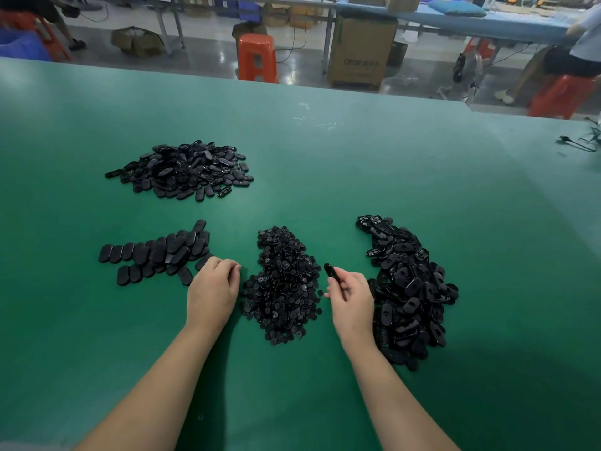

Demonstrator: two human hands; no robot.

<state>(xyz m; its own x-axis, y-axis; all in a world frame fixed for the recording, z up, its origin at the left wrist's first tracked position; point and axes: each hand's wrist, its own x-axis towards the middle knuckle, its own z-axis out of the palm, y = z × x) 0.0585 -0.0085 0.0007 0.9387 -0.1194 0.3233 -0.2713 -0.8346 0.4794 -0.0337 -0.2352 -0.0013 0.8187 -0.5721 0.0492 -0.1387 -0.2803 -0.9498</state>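
The right hand [349, 296] pinched a black oval shell [329, 272] just right of the heap of small discs [283, 288]; light, stiff and smooth, it was probably best gripped by its long edges. The left hand [213, 288] lay curled just left of that heap, whether it held a disc being hidden.

green bench [374, 164] with a heap of black oval shells [180, 169] sitting back left, and some black cables [577, 143] at the right edge. past the far edge there's an orange plastic stool [257, 56], a big cardboard box [361, 50] and a floor fan [468, 71].
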